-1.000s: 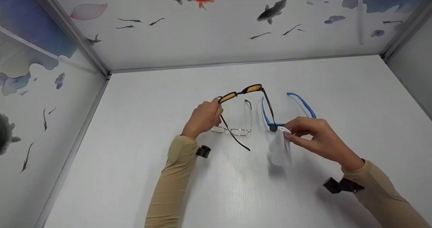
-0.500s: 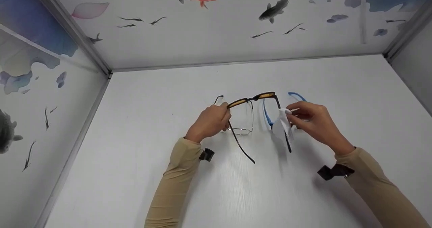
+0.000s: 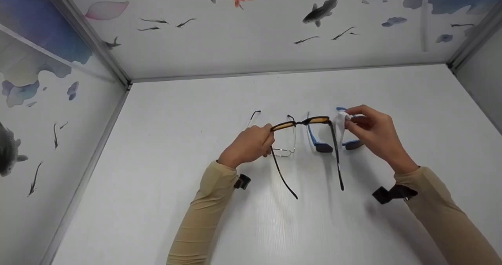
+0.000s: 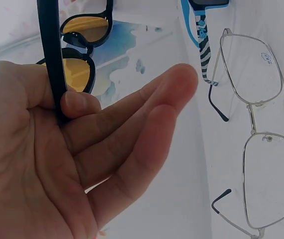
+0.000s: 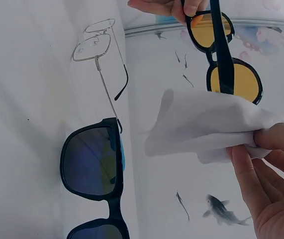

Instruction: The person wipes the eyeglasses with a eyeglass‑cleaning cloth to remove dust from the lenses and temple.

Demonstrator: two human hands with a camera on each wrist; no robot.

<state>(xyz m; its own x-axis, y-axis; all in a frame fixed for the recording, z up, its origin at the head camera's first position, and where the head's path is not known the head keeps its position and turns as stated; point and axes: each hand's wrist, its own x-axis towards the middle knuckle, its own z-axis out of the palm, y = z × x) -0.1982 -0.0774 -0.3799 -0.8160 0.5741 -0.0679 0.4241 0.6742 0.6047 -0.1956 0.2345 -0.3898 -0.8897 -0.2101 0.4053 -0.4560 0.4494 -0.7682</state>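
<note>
My left hand [image 3: 251, 145] pinches black-framed glasses with yellow lenses [image 3: 318, 120] at one end of the front. They are held above the table, arms unfolded and pointing toward me. In the left wrist view, thumb and index finger grip by the hinge while the other fingers extend loosely. My right hand [image 3: 374, 135] pinches a white cloth [image 3: 340, 124] between thumb and fingers, close beside the glasses' right hinge. The right wrist view shows the cloth [image 5: 201, 119] overlapping the lower edge of one yellow lens.
Beneath the held pair, thin silver wire-framed glasses [image 3: 284, 152] lie on the white table [image 3: 176, 139]. To their right lie blue-armed sunglasses [image 3: 323, 147] with dark lenses, partly hidden by the right hand and cloth. Printed panels [image 3: 235, 41] enclose the table behind and at the sides.
The yellow-lensed glasses have moved right and toward me, and their front has become more level. My right hand and cloth have slid from the arm's tip up to the hinge.
</note>
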